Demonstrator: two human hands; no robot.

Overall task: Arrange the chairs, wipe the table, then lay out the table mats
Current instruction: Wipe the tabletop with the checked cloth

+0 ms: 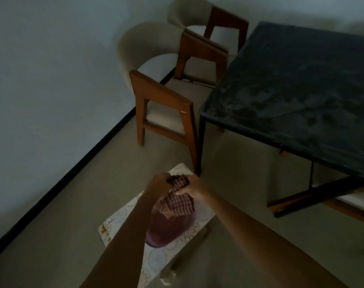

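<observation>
Both my hands hold a dark checked cloth [180,199] over a purple bowl [168,227]. My left hand [158,183] grips the cloth's upper left part, and my right hand [192,189] grips its upper right part. The bowl stands on a pale patterned table mat [118,220] that lies on a low surface. A dark table [297,88] with a smeared top fills the right side. Two beige chairs with brown wooden frames stand at its left edge, the near chair [156,94] and the far chair [199,30] behind it.
A white wall with a black skirting board [58,181] runs along the left. Grey floor [229,159] lies between me and the table. Part of another wooden chair [347,202] shows under the table's right end.
</observation>
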